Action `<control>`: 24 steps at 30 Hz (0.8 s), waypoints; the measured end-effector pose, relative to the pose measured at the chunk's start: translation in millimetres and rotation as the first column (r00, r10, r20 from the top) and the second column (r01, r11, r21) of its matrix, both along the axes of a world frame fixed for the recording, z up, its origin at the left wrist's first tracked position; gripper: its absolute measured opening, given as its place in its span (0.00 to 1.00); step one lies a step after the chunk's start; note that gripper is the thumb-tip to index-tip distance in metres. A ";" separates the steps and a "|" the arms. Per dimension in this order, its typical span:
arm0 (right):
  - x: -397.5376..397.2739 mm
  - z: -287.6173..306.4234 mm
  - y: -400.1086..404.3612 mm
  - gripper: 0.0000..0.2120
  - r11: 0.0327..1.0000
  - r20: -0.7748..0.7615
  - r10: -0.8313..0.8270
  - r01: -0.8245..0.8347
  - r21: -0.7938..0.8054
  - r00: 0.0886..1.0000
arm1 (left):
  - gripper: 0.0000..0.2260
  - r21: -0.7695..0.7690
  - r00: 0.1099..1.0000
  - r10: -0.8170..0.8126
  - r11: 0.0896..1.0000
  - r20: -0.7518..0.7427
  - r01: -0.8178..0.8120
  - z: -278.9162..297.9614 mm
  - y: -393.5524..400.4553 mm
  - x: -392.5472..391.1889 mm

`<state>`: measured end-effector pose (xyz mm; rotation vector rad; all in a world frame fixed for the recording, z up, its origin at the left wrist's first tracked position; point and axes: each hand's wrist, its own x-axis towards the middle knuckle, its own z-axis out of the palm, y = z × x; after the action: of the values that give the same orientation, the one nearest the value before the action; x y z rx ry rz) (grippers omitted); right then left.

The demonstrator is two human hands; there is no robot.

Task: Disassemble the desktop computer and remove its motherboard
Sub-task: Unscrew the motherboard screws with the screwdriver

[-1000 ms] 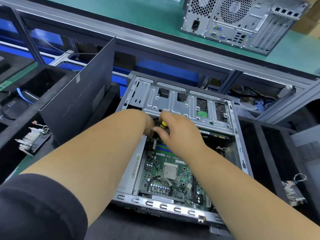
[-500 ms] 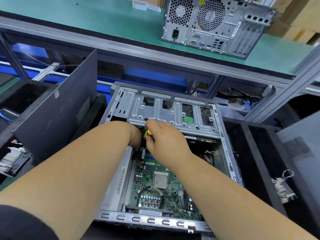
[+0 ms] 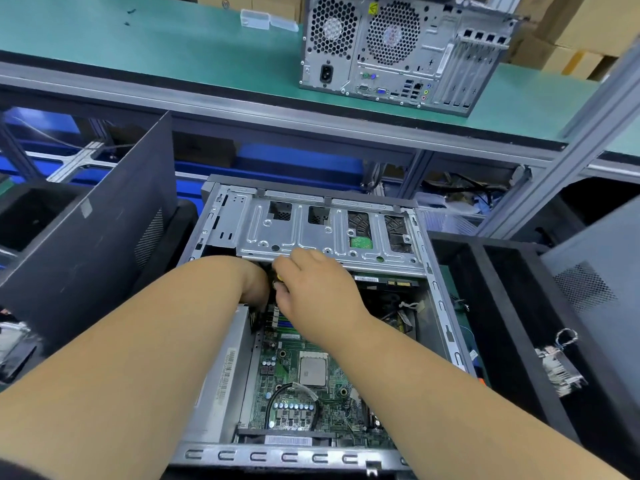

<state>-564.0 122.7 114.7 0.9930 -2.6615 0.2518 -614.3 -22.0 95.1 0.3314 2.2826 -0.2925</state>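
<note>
- The opened desktop case point(image 3: 440, 299) lay on its side in the middle of the work area, its silver drive cage point(image 3: 311, 233) spanning the case's far end.
- The green motherboard point(image 3: 301, 393) sat flat on the case floor, occupying the near half, with the square processor point(image 3: 312, 371) near its centre; board and processor lay between the two forearms, nearer the viewer than both hands.
- The right hand point(image 3: 318, 289) reached under the near edge of the drive cage, fingers curled round a small yellow-and-black tool point(image 3: 277, 278), of which only a sliver showed.
- The left hand point(image 3: 254, 284) reached into the same spot, just beside the right; its fingers were hidden inside the case, so its grasp could not be judged.
- A dark side panel point(image 3: 104, 237) stood tilted against the left of the case.
- A second computer tower point(image 3: 398, 53) stood rear-facing on the green bench point(image 3: 138, 39) at the far edge.
</note>
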 end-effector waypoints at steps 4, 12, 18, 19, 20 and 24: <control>3.1 -1.0 -0.9 0.06 0.999 0.031 -0.005 0.006 -0.043 1.000 | 0.16 0.056 0.998 0.047 0.997 0.031 -0.049 2.2 0.1 -0.7; 1.2 -8.2 0.1 0.11 0.998 0.011 0.051 -0.051 -0.045 0.999 | 0.08 0.060 0.998 0.062 0.996 -0.019 -0.061 3.2 -1.9 0.2; -0.5 -9.4 6.3 0.12 0.998 0.073 0.050 -0.049 -0.027 0.996 | 0.12 -0.078 1.000 -0.011 0.997 0.017 0.013 -4.8 -0.9 -3.7; -1.6 -9.3 7.8 0.12 0.999 0.084 0.043 -0.041 -0.025 0.996 | 0.09 -0.086 1.000 -0.013 0.996 0.025 0.015 -4.4 -0.5 -3.5; -2.5 -9.4 9.3 0.12 0.999 0.094 0.032 -0.030 -0.021 0.995 | 0.06 -0.081 0.999 -0.023 0.996 0.027 0.025 -4.9 0.0 -3.2; -5.7 -7.7 12.9 0.12 1.000 0.120 0.002 0.000 -0.020 0.993 | 0.10 -0.085 0.999 -0.024 0.996 0.041 0.028 -5.5 0.0 -4.6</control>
<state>-569.7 135.6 107.0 1.0028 -2.7603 0.3477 -618.9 -22.0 89.5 0.3201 2.2206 -0.3926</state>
